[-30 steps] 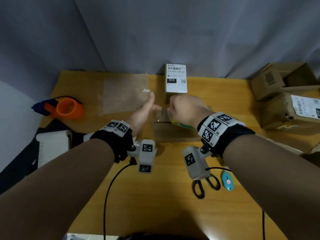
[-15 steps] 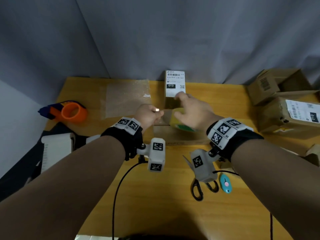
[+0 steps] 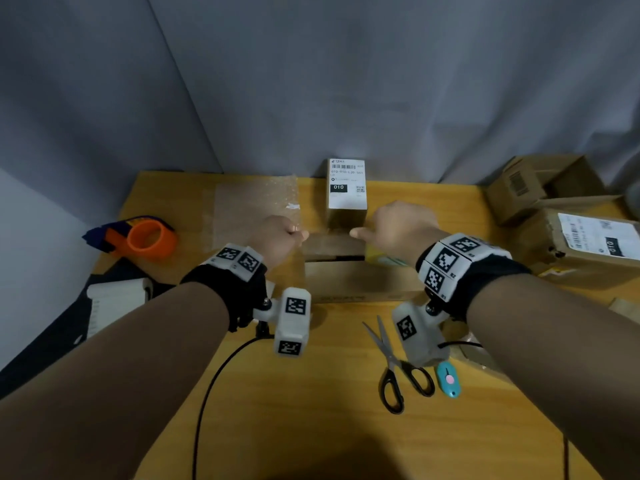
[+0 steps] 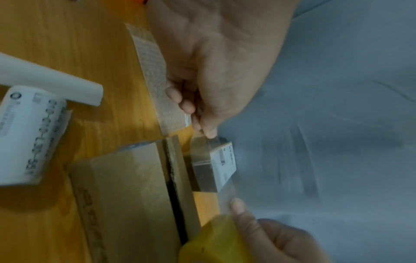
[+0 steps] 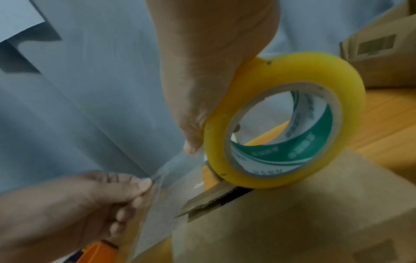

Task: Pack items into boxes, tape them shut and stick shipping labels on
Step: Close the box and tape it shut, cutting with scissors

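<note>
A brown cardboard box lies on the wooden table in front of me, its top flaps nearly closed with a dark slit between them. My right hand grips a yellow roll of clear tape just above the box's right end. My left hand pinches the free end of the tape strip between thumb and finger. The clear strip stretches between both hands over the box's far edge.
A small labelled box stands behind the hands, a sheet of bubble wrap to its left. An orange tape dispenser and a label roll lie left. Scissors and a blue cutter lie near. Labelled cartons sit right.
My hands have drawn apart, left going left and right going right, pulling a length of clear tape off the roll above the box.
</note>
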A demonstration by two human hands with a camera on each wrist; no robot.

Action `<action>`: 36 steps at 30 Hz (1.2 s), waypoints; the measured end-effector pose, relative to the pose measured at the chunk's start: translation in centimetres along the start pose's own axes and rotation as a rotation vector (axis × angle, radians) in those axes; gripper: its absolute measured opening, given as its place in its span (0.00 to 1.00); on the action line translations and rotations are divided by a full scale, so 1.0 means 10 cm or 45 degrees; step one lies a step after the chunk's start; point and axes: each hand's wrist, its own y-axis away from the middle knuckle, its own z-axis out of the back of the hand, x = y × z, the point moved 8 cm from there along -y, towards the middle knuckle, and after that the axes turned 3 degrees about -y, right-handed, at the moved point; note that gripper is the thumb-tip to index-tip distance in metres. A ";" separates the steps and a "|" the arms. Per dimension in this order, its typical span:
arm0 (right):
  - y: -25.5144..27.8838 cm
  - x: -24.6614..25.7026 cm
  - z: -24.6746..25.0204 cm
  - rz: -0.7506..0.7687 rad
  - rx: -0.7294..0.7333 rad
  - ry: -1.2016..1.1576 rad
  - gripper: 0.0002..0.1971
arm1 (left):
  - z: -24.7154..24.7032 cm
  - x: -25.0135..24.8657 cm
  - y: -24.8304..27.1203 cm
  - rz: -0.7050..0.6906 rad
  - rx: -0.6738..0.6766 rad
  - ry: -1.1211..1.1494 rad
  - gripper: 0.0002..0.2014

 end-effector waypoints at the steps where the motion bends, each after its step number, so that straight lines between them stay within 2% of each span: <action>1: -0.02 0.04 0.00 -0.003 0.013 0.033 0.28 | -0.01 0.04 0.01 0.007 0.009 -0.008 0.14; 6: -0.10 0.28 -0.09 0.025 0.016 0.123 0.23 | -0.11 0.29 0.00 0.100 -0.006 0.099 0.19; 10: -0.12 0.39 -0.14 0.131 -0.086 0.015 0.14 | -0.15 0.48 -0.05 0.204 -0.021 0.067 0.24; 14: -0.18 0.43 -0.13 0.215 -0.065 -0.068 0.13 | -0.26 0.60 -0.07 0.252 -0.007 0.115 0.24; 20: -0.26 0.60 -0.20 0.293 -0.041 0.032 0.12 | -0.31 0.75 -0.10 0.267 0.034 0.187 0.24; 27: -0.36 0.70 -0.23 0.275 -0.044 0.091 0.11 | -0.36 0.76 -0.09 0.286 0.018 0.157 0.22; 31: -0.38 0.72 -0.25 0.290 -0.056 0.112 0.08 | -0.47 0.81 -0.12 0.366 0.064 0.015 0.25; 36: -0.36 0.75 -0.26 0.296 -0.043 0.148 0.07 | -0.57 0.87 -0.16 0.416 0.156 -0.007 0.32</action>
